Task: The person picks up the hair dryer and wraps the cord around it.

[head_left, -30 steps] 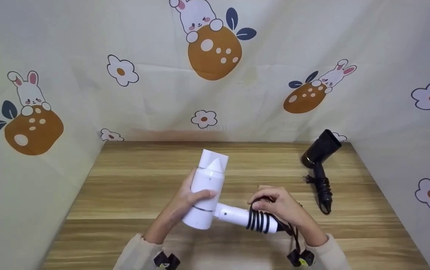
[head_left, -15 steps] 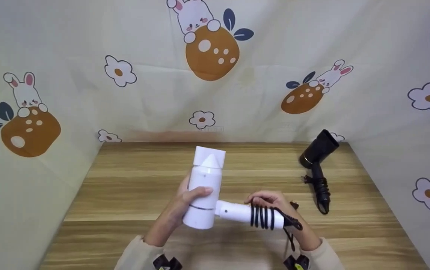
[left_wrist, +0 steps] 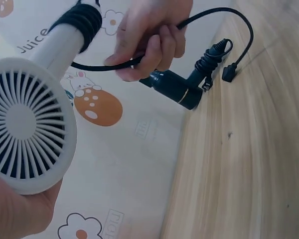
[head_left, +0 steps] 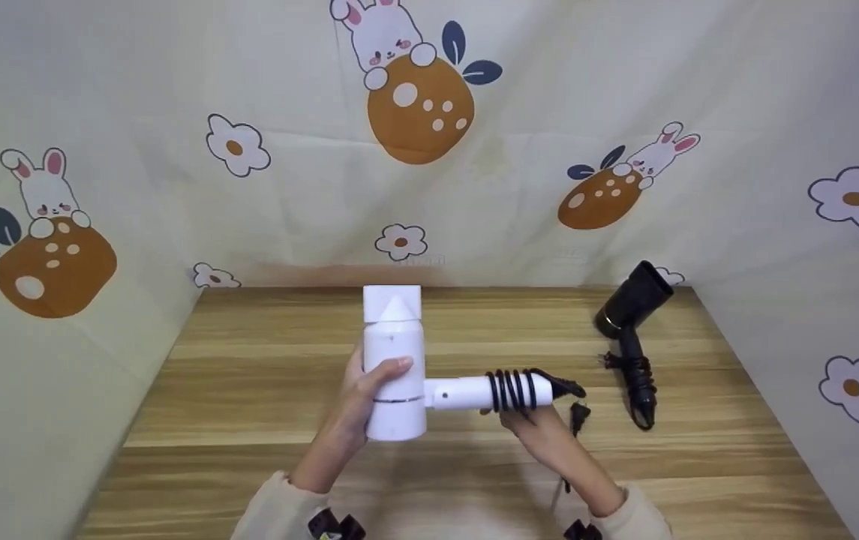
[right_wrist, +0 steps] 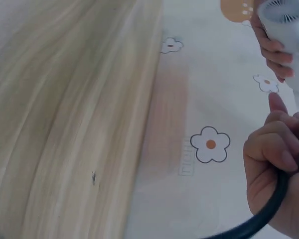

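Observation:
A white hair dryer (head_left: 397, 345) is held up over the table, its flat nozzle pointing away and its handle to the right. My left hand (head_left: 358, 397) grips its barrel, thumb across the top. In the left wrist view, the round rear grille (left_wrist: 21, 122) faces the camera. Black cord (head_left: 512, 390) is coiled round the handle. Below the handle, my right hand (head_left: 542, 439) holds the cord's loose end; the right wrist view shows curled fingers (right_wrist: 271, 144) round it. The plug (left_wrist: 229, 73) dangles from that end, past the hand.
A black hair dryer (head_left: 635, 300) lies at the table's back right, its cord wound round the handle. Patterned cloth (head_left: 309, 202) hangs behind and along both sides of the wooden table (head_left: 264, 375).
The white hair dryer has turned so its nozzle points straight away and its handle lies level. My right hand has moved from above the handle to below it, holding the cord.

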Demonstrator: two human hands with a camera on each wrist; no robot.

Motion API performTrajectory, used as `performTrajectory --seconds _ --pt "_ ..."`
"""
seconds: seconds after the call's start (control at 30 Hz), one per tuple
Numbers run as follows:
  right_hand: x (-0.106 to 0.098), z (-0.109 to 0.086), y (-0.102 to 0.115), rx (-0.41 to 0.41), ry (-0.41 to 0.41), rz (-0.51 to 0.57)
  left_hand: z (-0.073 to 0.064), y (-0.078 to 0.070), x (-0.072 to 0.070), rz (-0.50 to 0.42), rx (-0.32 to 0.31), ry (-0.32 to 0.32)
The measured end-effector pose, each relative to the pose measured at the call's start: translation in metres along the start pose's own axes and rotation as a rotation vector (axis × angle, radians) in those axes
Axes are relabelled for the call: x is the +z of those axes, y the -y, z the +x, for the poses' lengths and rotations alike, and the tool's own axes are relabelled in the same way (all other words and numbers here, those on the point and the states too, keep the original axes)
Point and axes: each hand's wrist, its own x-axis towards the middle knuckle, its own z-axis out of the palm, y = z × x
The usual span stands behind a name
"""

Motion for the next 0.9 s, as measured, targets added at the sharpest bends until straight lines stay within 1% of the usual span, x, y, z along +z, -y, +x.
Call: performTrajectory --seconds 0.07,0.2,0.27,0.33,0.47,0.53,0.6,0.7,0.87,0.9 --pt "0.004 0.004 0.001 -0.019 0.002 -0.022 0.002 0.001 0.001 -0.004 0.016 -0.027" --pt "0.012 0.005 0.008 -0.064 -0.006 -0.151 0.005 0.004 0.003 -0.024 0.037 -0.082" --pt "0.014 0.005 0.012 -0.071 0.002 -0.213 0.006 0.005 0.003 -0.037 0.037 -0.116" --pt "0.016 0.003 0.017 -0.085 -0.002 -0.293 0.007 0.006 0.003 -0.037 0.024 -0.147" --pt "0.017 -0.001 0.024 -0.178 -0.046 -0.437 0.008 0.007 0.004 -0.016 0.006 -0.187" --pt "0.016 -0.002 0.027 -0.237 -0.071 -0.507 0.009 0.008 0.004 -0.002 0.018 -0.208" --pt "0.014 -0.001 0.029 -0.291 -0.094 -0.555 0.009 0.007 0.005 0.019 0.049 -0.218" --pt "0.01 0.0 0.033 -0.337 -0.122 -0.609 0.01 0.007 0.007 0.075 0.112 -0.214" --pt "0.001 0.001 0.038 -0.348 -0.131 -0.66 0.009 0.005 0.009 0.197 0.212 -0.19" --pt "-0.001 0.002 0.039 -0.343 -0.132 -0.664 0.009 0.005 0.009 0.214 0.223 -0.186"
